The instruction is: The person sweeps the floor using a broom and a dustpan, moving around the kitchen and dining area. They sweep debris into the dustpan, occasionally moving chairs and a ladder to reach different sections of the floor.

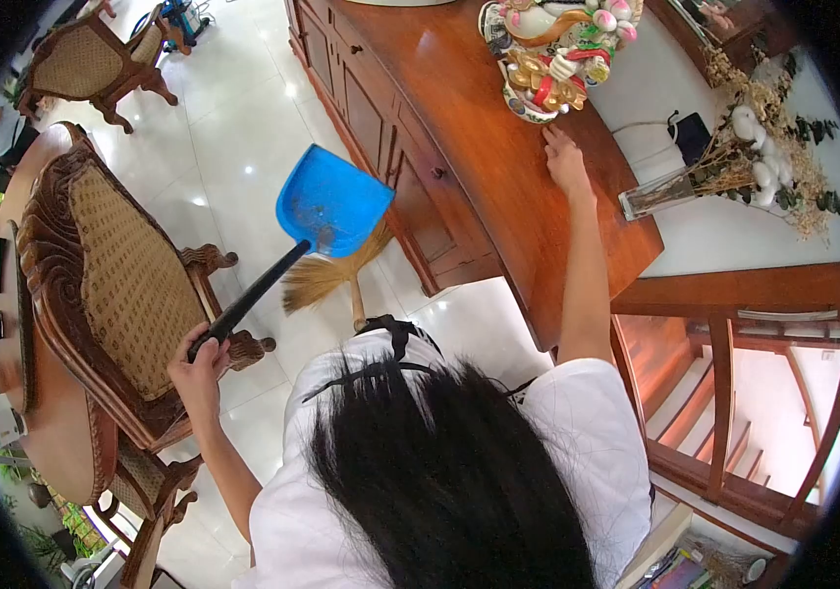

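My left hand (200, 369) is wrapped round the black handle of a blue dustpan (335, 196). Grey dust and bits lie in its pan, which is held out over the floor. Partly behind the pan, a straw broom (326, 283) points its bristles at the tiles, its handle running up to my waist. My right hand (565, 159) reaches over the wooden cabinet (459, 108), fingers stretched out at the base of a colourful ceramic figurine (547, 69). Nothing shows in those fingers.
A glass vase (657, 196) with dried flowers and cotton stands at the cabinet's right end. To the left is a carved cane-backed chair (125, 275) beside a wooden table (61, 452). Another chair (86, 59) sits farther off. Wooden railing (724, 393) and stairs lie at right.
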Demonstrator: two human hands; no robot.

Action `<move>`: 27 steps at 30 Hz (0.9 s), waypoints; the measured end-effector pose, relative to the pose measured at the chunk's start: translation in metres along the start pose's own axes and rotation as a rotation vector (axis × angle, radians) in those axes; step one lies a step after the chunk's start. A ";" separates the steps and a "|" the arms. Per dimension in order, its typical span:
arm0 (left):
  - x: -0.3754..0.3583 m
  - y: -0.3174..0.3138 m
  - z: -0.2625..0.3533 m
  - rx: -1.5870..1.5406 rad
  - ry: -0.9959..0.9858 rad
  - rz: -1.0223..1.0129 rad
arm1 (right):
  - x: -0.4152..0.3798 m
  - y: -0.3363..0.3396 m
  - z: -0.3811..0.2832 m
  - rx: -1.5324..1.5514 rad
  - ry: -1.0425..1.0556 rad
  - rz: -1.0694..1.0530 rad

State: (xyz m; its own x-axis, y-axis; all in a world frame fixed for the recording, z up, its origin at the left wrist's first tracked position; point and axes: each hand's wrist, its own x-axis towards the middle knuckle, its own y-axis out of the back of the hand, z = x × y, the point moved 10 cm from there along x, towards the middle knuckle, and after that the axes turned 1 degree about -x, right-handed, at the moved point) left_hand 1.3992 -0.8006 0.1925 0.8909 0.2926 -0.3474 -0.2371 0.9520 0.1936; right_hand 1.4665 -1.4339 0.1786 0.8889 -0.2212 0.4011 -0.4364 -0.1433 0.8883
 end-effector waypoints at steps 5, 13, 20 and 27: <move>0.000 -0.015 0.018 0.086 -0.072 -0.084 | -0.039 0.028 -0.027 -0.006 -0.117 0.100; 0.000 0.000 0.013 0.085 -0.045 -0.112 | -0.046 0.045 -0.023 0.111 -0.116 0.309; -0.027 0.018 0.031 0.033 -0.034 -0.075 | -0.076 0.015 -0.064 1.232 -0.641 0.313; -0.047 0.045 0.053 0.166 -0.059 -0.030 | -0.097 -0.127 -0.219 1.004 -0.308 -0.108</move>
State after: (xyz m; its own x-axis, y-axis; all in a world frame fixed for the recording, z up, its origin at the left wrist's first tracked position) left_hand 1.3673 -0.7759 0.2663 0.9188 0.2541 -0.3020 -0.1474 0.9308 0.3345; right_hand 1.4658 -1.1831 0.0760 0.9176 -0.3750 0.1320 -0.3973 -0.8781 0.2666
